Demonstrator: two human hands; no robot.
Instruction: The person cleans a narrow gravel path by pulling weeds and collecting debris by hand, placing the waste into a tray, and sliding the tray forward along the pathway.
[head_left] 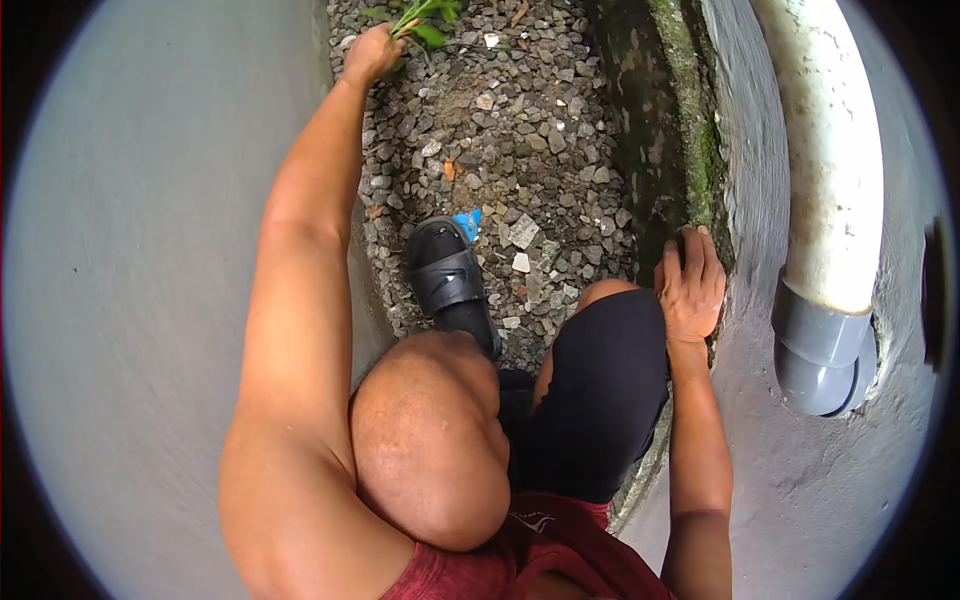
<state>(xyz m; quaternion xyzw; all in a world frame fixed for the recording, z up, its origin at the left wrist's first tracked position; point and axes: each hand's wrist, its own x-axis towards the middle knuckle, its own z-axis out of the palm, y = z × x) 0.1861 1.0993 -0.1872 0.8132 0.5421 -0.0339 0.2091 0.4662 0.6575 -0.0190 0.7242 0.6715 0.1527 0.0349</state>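
My left hand (pixel 373 52) reaches far forward along the left wall, closed round the stems of a bunch of leafy green weeds (pixel 425 14). The leaves stick out to its right, and the upper part of the bunch is cut off by the frame edge. My right hand (pixel 692 285) lies flat on the mossy concrete ledge (pixel 705 165), beside my right knee. Its fingers point forward with nothing in them. Below the weeds spreads grey gravel (pixel 500 120).
Plain grey walls (pixel 150 280) close in on both sides. A white pipe (pixel 835 150) with a grey elbow (pixel 822 345) runs down the right wall. My foot in a black slide sandal (pixel 447 282) stands on the gravel, beside a blue scrap (pixel 468 223).
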